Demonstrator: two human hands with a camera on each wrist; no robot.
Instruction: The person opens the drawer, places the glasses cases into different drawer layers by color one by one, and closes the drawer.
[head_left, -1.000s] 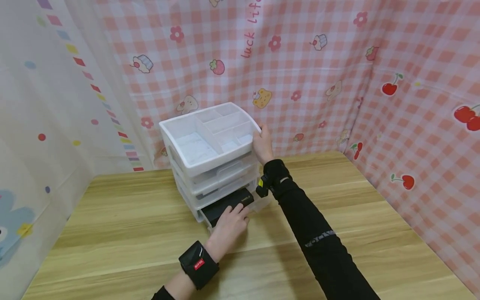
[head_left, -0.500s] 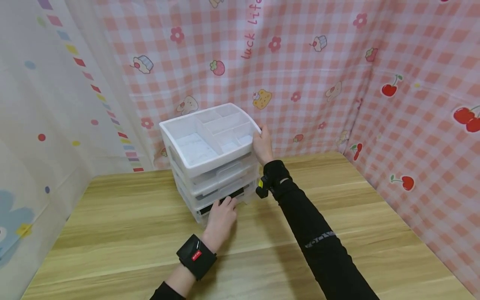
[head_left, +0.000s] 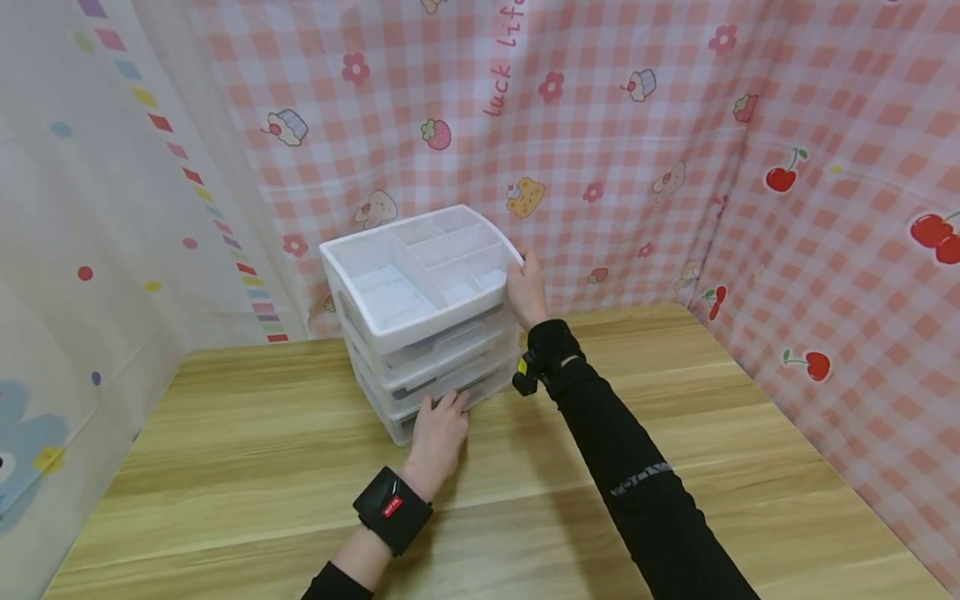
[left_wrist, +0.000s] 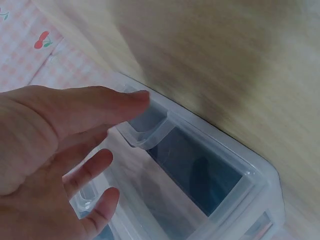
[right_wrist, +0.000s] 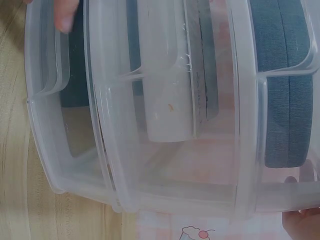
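A white storage unit (head_left: pixel 412 330) with clear drawers and a compartmented top stands on the table. My right hand (head_left: pixel 527 287) grips its upper right edge; in the right wrist view, some fingers (right_wrist: pixel 302 225) show at the side. My left hand (head_left: pixel 438 433) is at the front of the bottom drawer (head_left: pixel 491 387), fingertips on or just by it. The left wrist view has its thumb and fingers apart, nothing between them. Through that drawer's clear front a dark box (left_wrist: pixel 200 170) shows. All drawers look pushed in.
Through the middle drawer front a white cylindrical thing (right_wrist: pixel 167 110) is visible. A blue-grey case (right_wrist: pixel 287 115) lies in the top drawer. Wood-grain table (head_left: pixel 255 467) surrounds the unit. A pink checked curtain (head_left: pixel 600 150) hangs behind, a white one (head_left: pixel 97 208) at left.
The bottom drawer, pulled out with the black box in it, has slid back into the unit under my left hand, which moved forward and a little left. My right hand has stayed put.
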